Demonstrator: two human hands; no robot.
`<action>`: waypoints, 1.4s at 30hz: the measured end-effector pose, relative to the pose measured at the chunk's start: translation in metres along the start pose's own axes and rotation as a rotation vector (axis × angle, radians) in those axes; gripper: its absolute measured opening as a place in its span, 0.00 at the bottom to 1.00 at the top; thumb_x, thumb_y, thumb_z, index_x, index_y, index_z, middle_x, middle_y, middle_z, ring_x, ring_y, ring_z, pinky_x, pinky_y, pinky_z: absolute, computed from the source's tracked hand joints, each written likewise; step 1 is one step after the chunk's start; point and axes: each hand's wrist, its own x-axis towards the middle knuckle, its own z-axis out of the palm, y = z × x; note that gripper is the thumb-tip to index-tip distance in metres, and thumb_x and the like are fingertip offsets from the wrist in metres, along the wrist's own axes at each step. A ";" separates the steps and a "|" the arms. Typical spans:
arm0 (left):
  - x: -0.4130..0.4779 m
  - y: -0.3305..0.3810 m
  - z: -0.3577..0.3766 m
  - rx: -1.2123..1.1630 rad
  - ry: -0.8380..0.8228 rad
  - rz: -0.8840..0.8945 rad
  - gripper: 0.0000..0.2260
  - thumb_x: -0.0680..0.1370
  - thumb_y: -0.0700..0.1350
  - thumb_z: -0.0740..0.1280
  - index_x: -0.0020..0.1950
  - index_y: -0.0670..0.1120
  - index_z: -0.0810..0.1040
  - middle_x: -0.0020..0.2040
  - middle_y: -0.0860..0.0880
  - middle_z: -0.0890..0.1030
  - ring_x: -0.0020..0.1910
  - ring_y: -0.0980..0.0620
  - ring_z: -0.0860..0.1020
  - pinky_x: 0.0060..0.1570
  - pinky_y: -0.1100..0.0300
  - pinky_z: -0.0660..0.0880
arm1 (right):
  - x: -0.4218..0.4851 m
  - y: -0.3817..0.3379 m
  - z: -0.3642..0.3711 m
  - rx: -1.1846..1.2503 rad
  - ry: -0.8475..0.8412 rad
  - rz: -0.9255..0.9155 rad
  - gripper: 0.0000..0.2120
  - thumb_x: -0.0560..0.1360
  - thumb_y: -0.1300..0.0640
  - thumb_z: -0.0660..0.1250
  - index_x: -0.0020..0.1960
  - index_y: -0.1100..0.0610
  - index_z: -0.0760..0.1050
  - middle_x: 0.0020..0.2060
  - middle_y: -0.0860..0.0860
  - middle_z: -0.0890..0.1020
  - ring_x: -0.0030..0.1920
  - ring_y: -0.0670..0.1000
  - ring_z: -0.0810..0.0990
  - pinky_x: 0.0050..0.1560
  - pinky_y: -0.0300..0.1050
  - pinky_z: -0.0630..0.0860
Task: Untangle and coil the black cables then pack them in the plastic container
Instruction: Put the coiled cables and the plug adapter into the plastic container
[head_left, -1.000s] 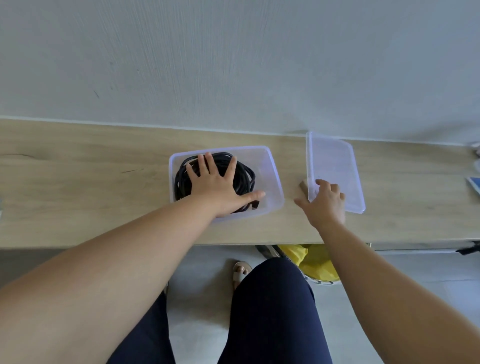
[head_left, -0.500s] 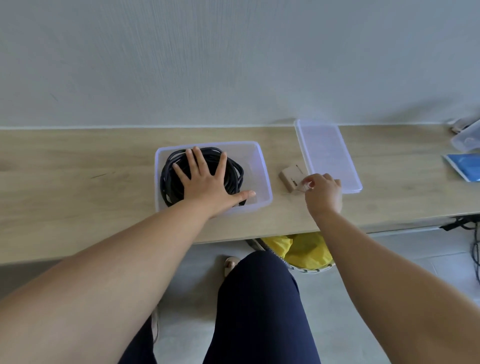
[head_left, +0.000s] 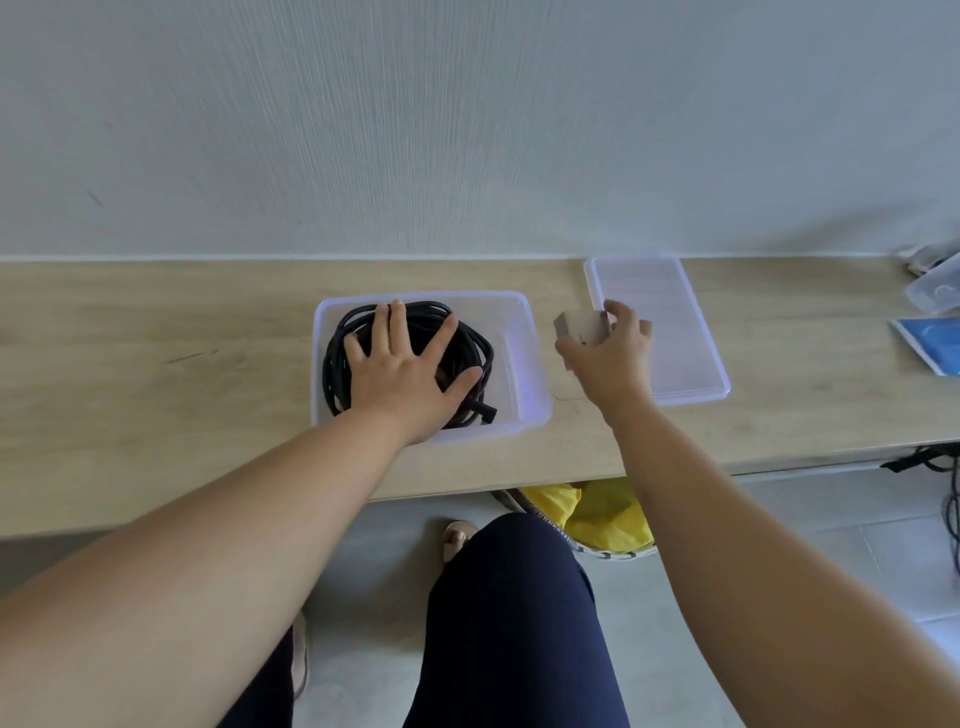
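Note:
The coiled black cables (head_left: 470, 345) lie inside the clear plastic container (head_left: 524, 332) on the wooden desk. My left hand (head_left: 405, 369) presses flat on the coil with fingers spread. To the right, my right hand (head_left: 608, 353) holds a small tan block (head_left: 579, 327), lifted just above the desk between the container and the lid. The clear lid (head_left: 670, 322) lies flat on the desk behind my right hand.
The wooden desk (head_left: 156, 364) runs along a grey wall. A second clear container (head_left: 935, 286) and a blue flat item (head_left: 930, 343) sit at the far right. Below the desk edge are a yellow bag (head_left: 597, 514) and dark cords (head_left: 935, 462).
My right hand moved off the lid's edge, took hold of the small tan block and lifted it off the desk. My left hand stayed pressed on the coil.

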 end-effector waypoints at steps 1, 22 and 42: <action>0.000 -0.002 0.000 0.003 0.005 0.004 0.31 0.76 0.69 0.43 0.76 0.62 0.40 0.77 0.40 0.39 0.76 0.42 0.37 0.70 0.38 0.43 | -0.005 -0.009 -0.001 0.038 -0.022 -0.033 0.32 0.70 0.55 0.71 0.71 0.54 0.63 0.58 0.48 0.61 0.51 0.49 0.71 0.51 0.48 0.77; 0.000 -0.005 0.003 -0.068 0.017 0.034 0.32 0.76 0.70 0.43 0.76 0.61 0.39 0.77 0.41 0.37 0.75 0.43 0.35 0.70 0.38 0.39 | -0.034 -0.029 0.049 -1.202 -0.143 -0.545 0.12 0.76 0.50 0.65 0.58 0.52 0.72 0.57 0.50 0.73 0.57 0.54 0.69 0.44 0.43 0.62; -0.001 -0.003 0.000 -0.027 -0.011 0.010 0.31 0.76 0.69 0.44 0.76 0.60 0.40 0.77 0.40 0.37 0.76 0.42 0.36 0.71 0.39 0.40 | -0.054 0.057 0.017 -0.438 -0.077 -0.019 0.20 0.79 0.52 0.58 0.70 0.54 0.67 0.70 0.50 0.68 0.69 0.54 0.65 0.64 0.51 0.66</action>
